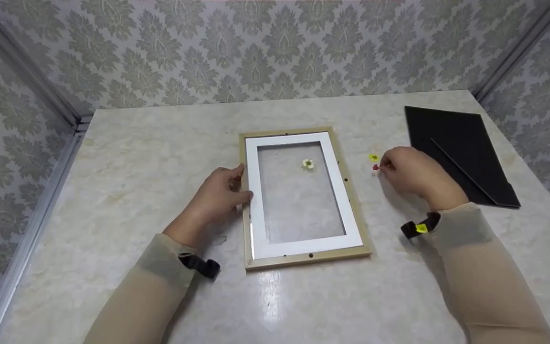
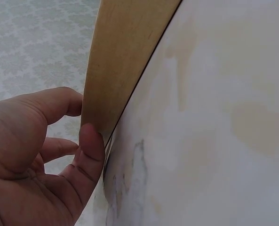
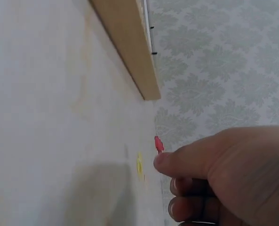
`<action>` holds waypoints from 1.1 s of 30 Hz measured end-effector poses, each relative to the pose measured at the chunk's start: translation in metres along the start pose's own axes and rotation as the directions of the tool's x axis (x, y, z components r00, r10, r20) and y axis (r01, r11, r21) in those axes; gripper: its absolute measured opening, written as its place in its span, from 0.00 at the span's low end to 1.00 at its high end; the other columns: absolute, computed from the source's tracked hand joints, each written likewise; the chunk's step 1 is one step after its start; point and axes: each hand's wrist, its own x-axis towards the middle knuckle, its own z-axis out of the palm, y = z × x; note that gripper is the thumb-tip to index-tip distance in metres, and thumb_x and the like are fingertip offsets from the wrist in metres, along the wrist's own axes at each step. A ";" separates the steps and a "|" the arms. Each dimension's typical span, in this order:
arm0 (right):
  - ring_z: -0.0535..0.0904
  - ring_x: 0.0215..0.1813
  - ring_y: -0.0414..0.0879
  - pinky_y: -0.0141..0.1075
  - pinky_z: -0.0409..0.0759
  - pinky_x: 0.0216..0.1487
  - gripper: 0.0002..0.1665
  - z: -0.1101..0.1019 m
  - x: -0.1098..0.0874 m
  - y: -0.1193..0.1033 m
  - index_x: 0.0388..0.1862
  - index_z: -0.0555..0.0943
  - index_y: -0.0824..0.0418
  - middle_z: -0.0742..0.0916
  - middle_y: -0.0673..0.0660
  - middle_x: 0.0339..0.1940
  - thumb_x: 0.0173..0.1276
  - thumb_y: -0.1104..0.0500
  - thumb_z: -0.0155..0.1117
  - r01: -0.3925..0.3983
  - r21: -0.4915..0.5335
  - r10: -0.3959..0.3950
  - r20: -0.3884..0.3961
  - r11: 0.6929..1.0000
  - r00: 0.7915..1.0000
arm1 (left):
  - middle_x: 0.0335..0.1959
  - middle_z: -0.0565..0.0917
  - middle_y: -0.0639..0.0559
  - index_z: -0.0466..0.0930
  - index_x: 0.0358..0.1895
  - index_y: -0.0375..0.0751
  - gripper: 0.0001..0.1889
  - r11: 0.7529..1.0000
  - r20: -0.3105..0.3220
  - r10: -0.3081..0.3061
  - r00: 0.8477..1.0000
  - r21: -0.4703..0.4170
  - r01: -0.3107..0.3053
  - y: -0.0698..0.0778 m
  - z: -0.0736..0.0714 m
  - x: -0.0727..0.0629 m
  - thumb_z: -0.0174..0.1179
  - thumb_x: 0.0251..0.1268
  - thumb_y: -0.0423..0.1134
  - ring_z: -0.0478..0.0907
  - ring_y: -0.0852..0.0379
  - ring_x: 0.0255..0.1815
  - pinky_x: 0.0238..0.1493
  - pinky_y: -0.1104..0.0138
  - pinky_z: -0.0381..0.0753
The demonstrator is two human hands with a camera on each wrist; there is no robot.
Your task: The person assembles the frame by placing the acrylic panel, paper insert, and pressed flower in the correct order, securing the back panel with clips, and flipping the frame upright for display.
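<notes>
Evidently, we see the left hand (image 1: 215, 196) holding the picture frame (image 1: 282, 262) by its left rail, probably to steady it on the table (image 1: 136, 143). The right hand (image 1: 411, 172) narrowly pinches the red flower (image 1: 375, 167) by one end, near the yellow flower (image 1: 374, 157), perhaps sparing its petals.

Room beyond picture frame (image 1: 337, 254); to right, yellow flower (image 1: 374, 157) (small) and black boards (image 1: 466, 143) obstruct.

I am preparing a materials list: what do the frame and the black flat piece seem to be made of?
The frame looks like smooth, pale wood, by its tan colour and faint streaks. The black flat piece looks matte, without bright reflections; perhaps card or fibreboard.
</notes>
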 end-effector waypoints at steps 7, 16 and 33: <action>0.85 0.50 0.57 0.56 0.85 0.59 0.14 0.004 -0.006 -0.039 0.52 0.91 0.66 0.93 0.65 0.53 0.88 0.60 0.62 0.073 0.103 -0.070 -0.029 0.992 0.997 | 0.69 0.76 0.29 0.59 0.90 0.33 0.45 1.000 0.004 0.002 1.000 0.001 -0.002 -0.001 0.000 -0.001 0.70 0.75 0.40 0.78 0.41 0.66 0.43 0.68 0.85; 0.78 0.35 0.48 0.43 0.78 0.41 0.13 0.024 -0.007 -0.104 0.55 0.89 0.63 0.88 0.58 0.38 0.88 0.57 0.62 0.037 0.264 -0.041 0.010 0.964 0.999 | 0.69 0.78 0.30 0.60 0.89 0.33 0.45 1.000 -0.005 0.010 1.000 0.030 -0.010 -0.001 -0.001 0.001 0.70 0.74 0.40 0.79 0.40 0.68 0.48 0.64 0.87; 0.79 0.38 0.49 0.38 0.74 0.37 0.16 0.036 0.023 -0.136 0.39 0.95 0.63 0.89 0.54 0.34 0.76 0.61 0.60 -0.077 0.250 0.048 0.122 0.965 0.991 | 0.73 0.74 0.31 0.58 0.90 0.33 0.46 1.000 0.011 -0.012 1.000 0.021 0.011 0.001 0.000 -0.002 0.68 0.76 0.42 0.77 0.35 0.74 0.77 0.47 0.79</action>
